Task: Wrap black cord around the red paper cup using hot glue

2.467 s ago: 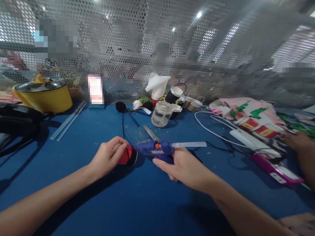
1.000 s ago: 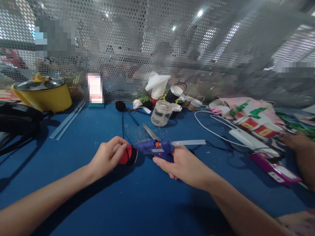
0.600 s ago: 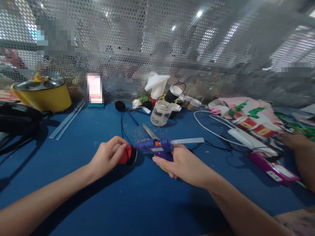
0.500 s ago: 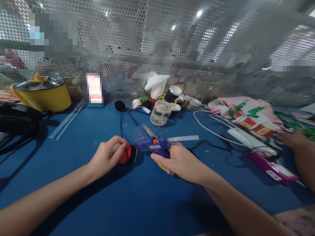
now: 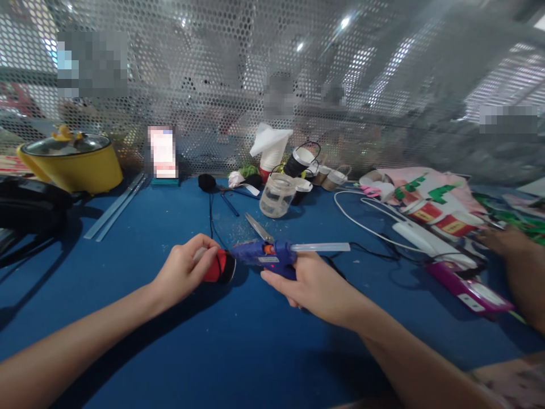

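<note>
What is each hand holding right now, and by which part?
The right hand grips the blue glue gun by its handle. The left hand holds the small red and black piece from its left side.

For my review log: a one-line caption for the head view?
Left hand steadies a red-and-black piece while right hand aims a blue glue gun at it.

No text can be read — the white label on the blue plastic glue gun (image 5: 267,257) and the yellow labels on the red-banded paper cups (image 5: 443,218) are too blurred.
</note>
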Motion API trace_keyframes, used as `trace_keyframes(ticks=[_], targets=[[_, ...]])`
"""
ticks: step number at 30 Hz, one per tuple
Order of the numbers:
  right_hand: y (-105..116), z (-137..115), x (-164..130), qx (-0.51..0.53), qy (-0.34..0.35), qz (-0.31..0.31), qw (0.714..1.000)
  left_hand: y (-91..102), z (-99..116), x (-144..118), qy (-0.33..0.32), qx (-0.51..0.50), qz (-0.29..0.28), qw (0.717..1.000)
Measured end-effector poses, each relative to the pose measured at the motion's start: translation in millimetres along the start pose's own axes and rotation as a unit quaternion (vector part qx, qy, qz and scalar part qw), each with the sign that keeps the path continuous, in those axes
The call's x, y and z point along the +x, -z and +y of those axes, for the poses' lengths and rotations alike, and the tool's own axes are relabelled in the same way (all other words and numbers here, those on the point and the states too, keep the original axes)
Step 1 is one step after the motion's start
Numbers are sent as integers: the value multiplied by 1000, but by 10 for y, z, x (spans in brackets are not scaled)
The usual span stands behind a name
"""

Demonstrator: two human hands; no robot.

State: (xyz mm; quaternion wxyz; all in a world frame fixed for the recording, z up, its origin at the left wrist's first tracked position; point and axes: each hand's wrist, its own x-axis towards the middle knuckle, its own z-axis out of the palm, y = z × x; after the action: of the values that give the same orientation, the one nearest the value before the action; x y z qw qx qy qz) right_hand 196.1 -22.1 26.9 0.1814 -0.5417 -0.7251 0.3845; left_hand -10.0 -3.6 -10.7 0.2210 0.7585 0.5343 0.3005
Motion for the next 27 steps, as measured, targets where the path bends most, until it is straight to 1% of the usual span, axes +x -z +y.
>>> trace_keyframes(ticks=[5, 11, 14, 17, 19, 22, 25, 27], targets=[[-5, 3, -46, -15, -12, -4, 1000, -6, -6, 2, 7, 2, -4, 1000], [-9, 26, -54, -8, -2, -5, 1000, -11, -11, 10, 19, -5, -5, 1000], [-15, 29, -51, -30, 8, 1, 1000, -11, -1, 16, 26, -6, -2, 1000], [-20, 19, -64, -43, 12, -7, 999, -11, 1, 20, 38, -2, 3, 999], [-9, 10, -74, -22, 7, -11, 1000, -13, -4, 17, 34, -2, 3, 999], [53, 17, -71, 33, -3, -11, 999, -19, -12, 3, 13, -3, 5, 1000], [152, 74, -21, 104, 21, -13, 994, -25, -8, -13, -4, -9, 11, 1000], [223, 131, 52, 163, 39, 16, 986, -26, -2, -17, -9, -9, 17, 1000]])
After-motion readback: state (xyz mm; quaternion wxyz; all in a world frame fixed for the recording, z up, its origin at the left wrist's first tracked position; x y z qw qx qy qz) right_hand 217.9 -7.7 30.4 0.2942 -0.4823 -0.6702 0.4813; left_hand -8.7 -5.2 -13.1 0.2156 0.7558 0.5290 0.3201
